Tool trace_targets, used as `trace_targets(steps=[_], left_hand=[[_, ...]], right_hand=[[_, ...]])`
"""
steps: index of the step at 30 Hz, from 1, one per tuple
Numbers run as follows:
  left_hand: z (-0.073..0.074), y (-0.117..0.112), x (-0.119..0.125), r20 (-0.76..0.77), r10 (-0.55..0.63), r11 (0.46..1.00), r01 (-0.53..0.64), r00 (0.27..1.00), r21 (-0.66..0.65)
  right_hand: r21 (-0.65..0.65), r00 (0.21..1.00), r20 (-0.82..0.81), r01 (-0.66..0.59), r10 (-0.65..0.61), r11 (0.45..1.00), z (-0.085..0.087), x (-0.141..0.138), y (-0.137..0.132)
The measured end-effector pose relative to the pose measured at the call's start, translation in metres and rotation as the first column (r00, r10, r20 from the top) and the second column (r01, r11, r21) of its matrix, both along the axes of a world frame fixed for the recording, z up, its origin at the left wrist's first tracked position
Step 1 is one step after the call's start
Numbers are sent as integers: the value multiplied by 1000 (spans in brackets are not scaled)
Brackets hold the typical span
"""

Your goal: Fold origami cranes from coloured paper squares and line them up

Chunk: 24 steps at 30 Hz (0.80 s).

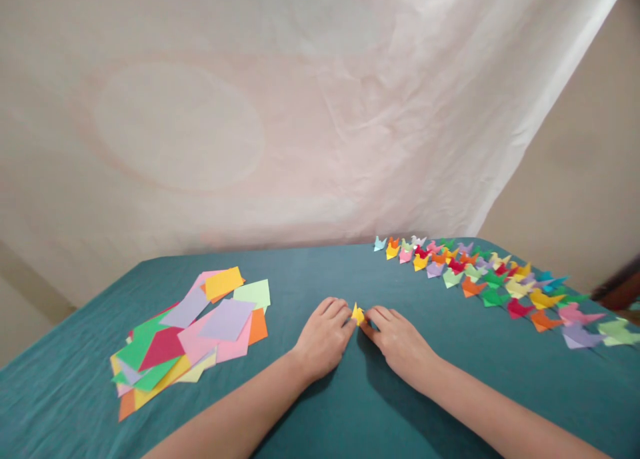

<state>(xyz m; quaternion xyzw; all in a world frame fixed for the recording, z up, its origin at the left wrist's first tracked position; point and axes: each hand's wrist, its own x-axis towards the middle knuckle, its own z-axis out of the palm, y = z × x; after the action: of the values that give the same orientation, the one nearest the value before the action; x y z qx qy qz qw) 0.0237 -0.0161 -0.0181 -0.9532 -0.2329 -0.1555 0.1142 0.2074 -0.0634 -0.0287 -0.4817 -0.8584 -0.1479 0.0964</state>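
A small folded yellow paper bird is between my two hands, near the middle of the table. My left hand pinches its left side between thumb and fingers. From the other side, my right hand has its thumb and index finger closed on the bird's right edge. Only the bird's pointed top and part of its body show; my fingertips cover its sides.
Loose sheets of coloured paper lie in an overlapping pile on the left. Rows of folded paper birds stand along the right side. A teal cloth covers the table, and a pale hanging sheet rises behind it.
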Motion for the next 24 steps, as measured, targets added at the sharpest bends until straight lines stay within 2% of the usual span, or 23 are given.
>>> trace_targets(steps=[9, 18, 24], left_hand=[[0, -2, 4, -1, -5, 1000, 5, 1000, -15], [4, 0, 3, -19, -15, 999, 14, 1000, -33], [-3, 7, -1, 62, -47, 988, 56, 997, -147]], right_hand=[[4, 987, -157, -28, 28, 1000, -11, 3, 6], [-32, 992, -125, -7, 3, 999, -6, 8, 5], [-50, 976, -219, -15, 3, 999, -13, 10, 6]])
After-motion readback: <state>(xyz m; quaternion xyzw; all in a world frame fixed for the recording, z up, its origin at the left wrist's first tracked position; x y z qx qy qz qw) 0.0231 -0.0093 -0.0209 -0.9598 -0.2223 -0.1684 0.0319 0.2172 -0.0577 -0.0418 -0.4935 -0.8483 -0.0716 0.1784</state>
